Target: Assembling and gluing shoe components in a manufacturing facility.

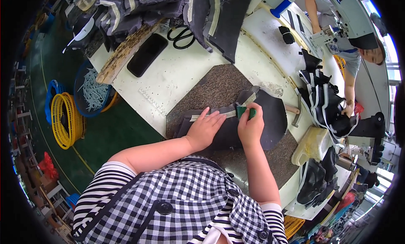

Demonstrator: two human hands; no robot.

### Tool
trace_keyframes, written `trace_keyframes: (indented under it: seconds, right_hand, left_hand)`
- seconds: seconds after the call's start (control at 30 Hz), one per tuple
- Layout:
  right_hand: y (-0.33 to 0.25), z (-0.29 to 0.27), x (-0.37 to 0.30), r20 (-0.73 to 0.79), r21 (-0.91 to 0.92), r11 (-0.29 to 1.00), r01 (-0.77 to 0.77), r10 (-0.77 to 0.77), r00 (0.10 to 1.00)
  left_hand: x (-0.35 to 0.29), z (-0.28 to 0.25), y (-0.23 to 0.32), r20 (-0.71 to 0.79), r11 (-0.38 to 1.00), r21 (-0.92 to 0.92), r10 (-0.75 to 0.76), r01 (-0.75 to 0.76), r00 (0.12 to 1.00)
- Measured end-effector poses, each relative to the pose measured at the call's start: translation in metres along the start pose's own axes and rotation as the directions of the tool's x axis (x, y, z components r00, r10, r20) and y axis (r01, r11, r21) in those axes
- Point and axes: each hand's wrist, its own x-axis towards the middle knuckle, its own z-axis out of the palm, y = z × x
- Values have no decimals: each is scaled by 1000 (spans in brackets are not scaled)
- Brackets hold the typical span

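Note:
A dark grey, padded-looking sheet piece (228, 136) lies on a brown speckled board (206, 90) in front of me. Along its upper part runs a pale strip (249, 98). My left hand (204, 131) rests flat on the piece, fingers spread next to the strip. In my right hand (252, 125) is a small green hand tool (243, 112), its lower end against the piece by the strip; my fingers cover part of it, so its exact kind does not show. To the right of that hand, a hammer (297, 111) lies at the board's edge.
Beyond the board are a black phone (147, 54), black scissors (181, 36) and stacked dark pieces (160, 10). A yellowish block (311, 146) and black shoe-upper pieces (325, 105) stand right, near a co-worker's hand (349, 109). Yellow (63, 122) and blue (80, 94) baskets are left.

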Motion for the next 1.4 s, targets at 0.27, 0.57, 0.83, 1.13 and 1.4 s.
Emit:
trace_keyframes:
  seconds: [0.27, 0.57, 0.83, 1.13, 1.4]
  right_hand:
    - [-16, 30, -47, 133, 149, 976, 161, -181, 974]
    - [-41, 62, -55, 277, 267, 865, 425, -491, 826]
    - [-46, 62, -47, 47, 311, 882, 354, -386, 921]
    - [-65, 55, -49, 477, 17, 869, 494, -441, 760]
    - [-70, 50, -60, 561, 146, 918, 368, -383, 734]
  left_hand:
    - [-76, -55, -21, -2, 984, -46, -175, 175, 985]
    - [-91, -37, -43, -182, 986, -164, -11, -19, 983]
    - [-100, -49, -29, -13, 997, -42, -61, 60, 998]
    - [-105, -51, -24, -138, 960, -202, -222, 192, 965]
    - [-102, -50, -29, -161, 957, -218, -227, 190, 960]
